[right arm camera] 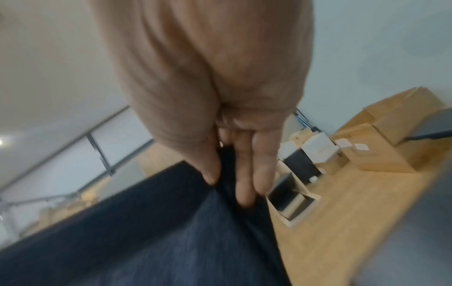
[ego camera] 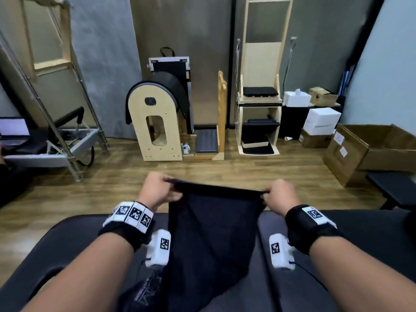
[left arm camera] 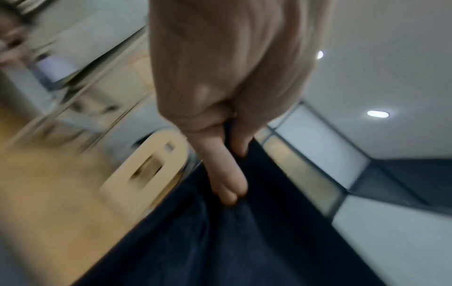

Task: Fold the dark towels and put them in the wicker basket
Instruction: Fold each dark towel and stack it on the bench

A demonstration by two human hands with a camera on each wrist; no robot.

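Fingers (left arm camera: 229, 178) pinch towel (ego camera: 211, 233), long axis hanging down.

The dark towel (ego camera: 213, 233) pinched between both hands is matt woven cloth; beyond them lies glossy wood-look floor (ego camera: 258, 172).

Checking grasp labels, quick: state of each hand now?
Left hand: pinching one top corner of the dark towel.
Right hand: pinching the other top corner.

A Pilates studio: ladder barrel (ego camera: 157, 118), wooden exercise chair (ego camera: 258, 102), padded table (ego camera: 67, 239).
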